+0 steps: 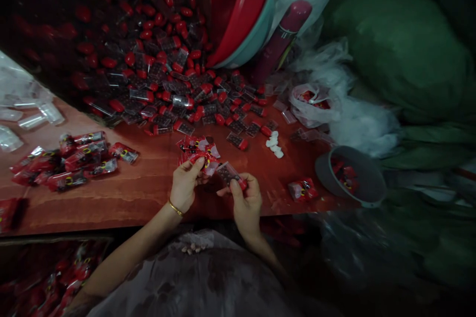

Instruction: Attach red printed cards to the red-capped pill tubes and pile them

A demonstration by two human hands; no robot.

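My left hand [185, 185], with a gold bangle at the wrist, pinches a red printed wrapper [208, 162]. Behind it lie more red printed wrappers [195, 143] on the table. My right hand [246, 200] grips a small clear tube with a red cap [227, 172], dark dotted inside. The tube's far end points up-left and meets the wrapper's right edge; whether it is inside the opening I cannot make out. Just beyond my hands spreads a big heap of similar red-capped tubes [182, 101], spilling from a dark box.
Filled red packets [80, 158] lie left, beside clear empty tubes [44, 114]. White pieces [274, 144], a single packet [303, 189] and a grey bucket [357, 198] are at right. A spray can [282, 34] and a red basin [241, 10] stand behind. An open box [55, 277] sits below the table's left edge.
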